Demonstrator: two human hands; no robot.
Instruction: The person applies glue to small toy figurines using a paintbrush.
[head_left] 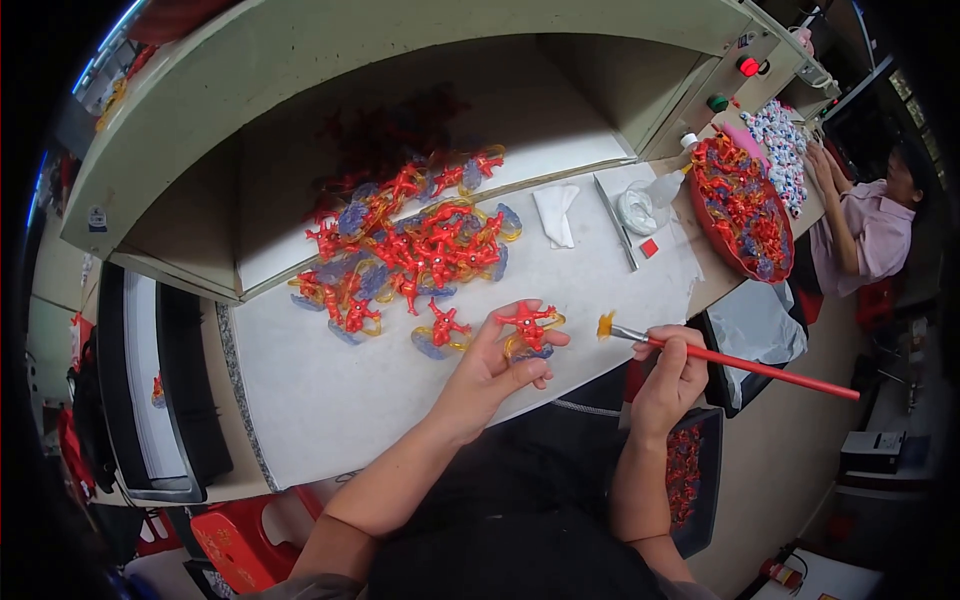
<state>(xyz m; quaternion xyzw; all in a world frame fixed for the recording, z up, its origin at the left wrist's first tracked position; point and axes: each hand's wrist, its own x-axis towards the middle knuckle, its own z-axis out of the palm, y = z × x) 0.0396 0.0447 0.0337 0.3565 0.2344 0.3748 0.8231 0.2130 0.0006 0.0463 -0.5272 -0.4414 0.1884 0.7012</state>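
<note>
Red toy figurine (527,324) held in left hand (482,378), fingers clamped on it; right hand (668,385), fingers clamped on red-handled brush (760,370); figurine pile (440,245) far left.

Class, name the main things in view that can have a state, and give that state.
Left hand: holding a red figure
Right hand: gripping a paintbrush
Paintbrush: bristles apart from the figure
Figure pile: heaped, partly inside the booth
White wipe: lying flat
Red basket: filled with figures

No lettering, number or sign is legible.
</note>
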